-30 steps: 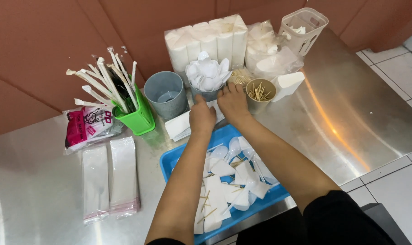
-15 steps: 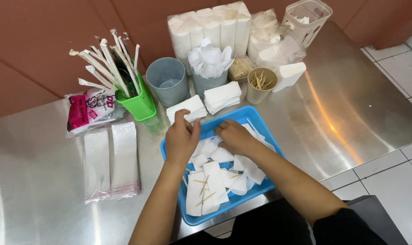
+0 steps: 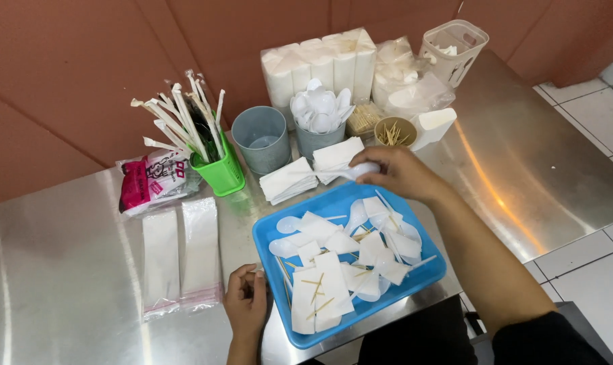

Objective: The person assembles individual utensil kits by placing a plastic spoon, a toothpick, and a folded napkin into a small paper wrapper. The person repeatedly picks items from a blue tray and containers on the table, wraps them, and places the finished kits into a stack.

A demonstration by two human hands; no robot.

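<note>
Head view, and we've got our right hand (image 3: 398,172) closed in a pinch grip on a white plastic spoon (image 3: 362,169), held just above the far edge of the blue plastic tray (image 3: 433,276) on the steel table (image 3: 63,270), while our left hand (image 3: 247,305) curls loosely against the tray's near-left rim. We judge that spoon light, stiff and slick, best pinched at the handle. Off left lie a pink-and-white printed packet (image 3: 151,188) and flat clear sleeves (image 3: 181,253); behind stands a white wrapped napkin stack (image 3: 320,64).
</note>
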